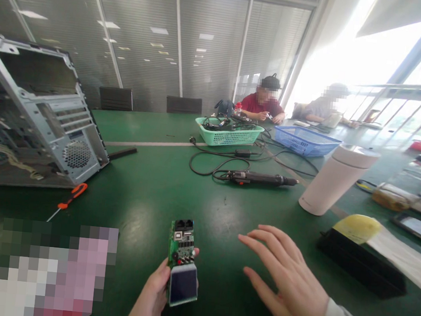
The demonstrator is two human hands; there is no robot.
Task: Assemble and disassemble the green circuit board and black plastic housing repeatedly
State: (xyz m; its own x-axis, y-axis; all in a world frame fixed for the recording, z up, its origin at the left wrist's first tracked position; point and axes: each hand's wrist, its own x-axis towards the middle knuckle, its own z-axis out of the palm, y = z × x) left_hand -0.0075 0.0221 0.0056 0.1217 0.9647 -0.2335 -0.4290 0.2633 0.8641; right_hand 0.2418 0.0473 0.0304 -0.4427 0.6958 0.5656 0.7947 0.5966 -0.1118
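A green circuit board with black sockets at its far end and a small dark display screen at its near end is held up in front of me. My left hand grips it from the left, thumb along its edge and fingertips showing on the right side. To the right of the board, my right hand hovers over the green table, fingers spread and holding nothing. Beyond both hands lies a black electric screwdriver with its cable looped beside it.
An open metal computer case stands at left, with an orange-handled screwdriver near it. Farther back are a green basket of cables and a blue basket. A white tumbler and black box are at right. Two people sit beyond.
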